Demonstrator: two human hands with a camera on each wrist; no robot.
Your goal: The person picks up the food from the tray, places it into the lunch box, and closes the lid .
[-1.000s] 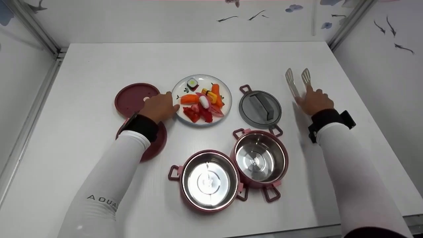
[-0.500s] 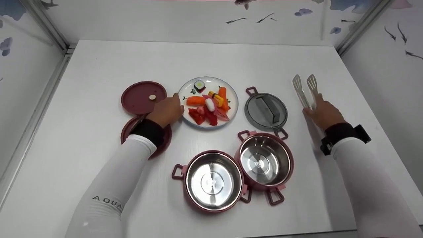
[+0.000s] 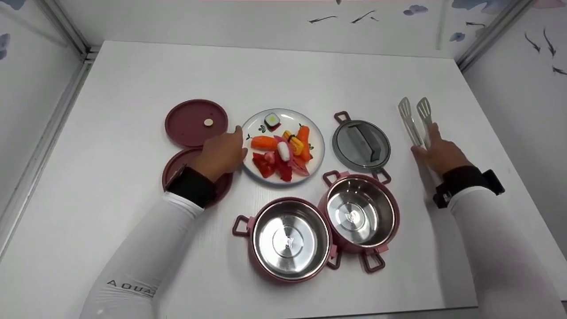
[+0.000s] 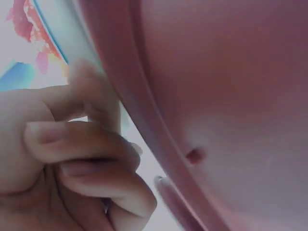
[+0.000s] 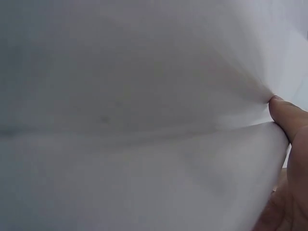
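My left hand (image 3: 234, 146) grips the left rim of a white plate (image 3: 290, 113) that carries several toy sushi pieces. The left wrist view shows curled fingers (image 4: 82, 144) beside a maroon lid (image 4: 216, 96), with the plate's edge (image 4: 36, 29) at top left. On the right, my right hand (image 3: 432, 142) lies over the handle of pale tongs (image 3: 414, 119), one finger stretched along them. The tongs rest on the table with their tips pointing away. In the right wrist view only a thumb (image 5: 288, 118) and the white table (image 5: 120, 96) show.
Two maroon lids (image 3: 195, 122) (image 3: 175, 166) lie left of the plate, the nearer one partly under my left wrist. A grey lid with a handle (image 3: 361, 144) sits right of the plate. Two steel-lined maroon pots (image 3: 290, 239) (image 3: 359, 212) stand open, touching, near the front edge.
The plate has slid toward me with my left hand on its rim, away from the far maroon lid. My right hand has stayed on the tongs, shifting only slightly.
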